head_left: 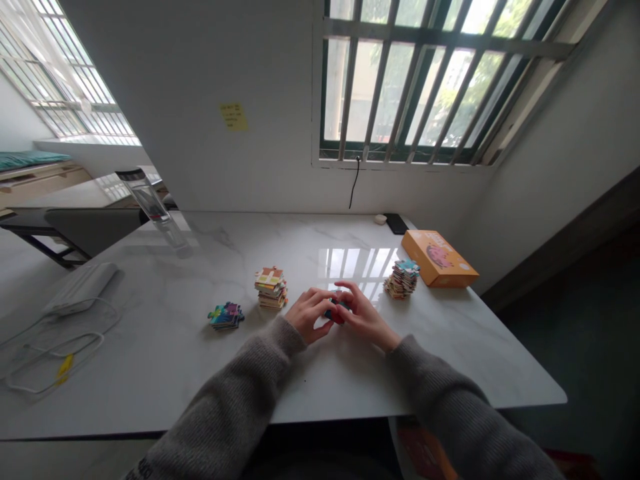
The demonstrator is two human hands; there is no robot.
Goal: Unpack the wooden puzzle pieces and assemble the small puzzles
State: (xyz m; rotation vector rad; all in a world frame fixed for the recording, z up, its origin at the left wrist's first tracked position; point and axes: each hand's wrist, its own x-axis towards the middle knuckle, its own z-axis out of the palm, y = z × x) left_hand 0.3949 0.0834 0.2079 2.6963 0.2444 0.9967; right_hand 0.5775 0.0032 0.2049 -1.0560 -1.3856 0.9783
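Observation:
My left hand [311, 313] and my right hand [366, 315] meet over the middle of the table, fingers curled around blue and red puzzle pieces [337, 313]. Fingers cover much of these pieces, so I cannot tell how many there are or whether they are joined. Left of my hands stands a tall stack of puzzle pieces [271, 288], an orange and white one on top. Farther left lies a low stack of blue and purple puzzle pieces [226, 316]. Beyond my right hand rises another tall, uneven stack of puzzle pieces [401, 280], topped in light blue.
An orange box [440, 259] sits at the right edge of the white marble-patterned table [165, 373]. Behind it are a black phone-like object [397, 223] and a small white case [381, 219]. At left are a clear bottle [145, 197], a white device [83, 288] and a cable [97, 337].

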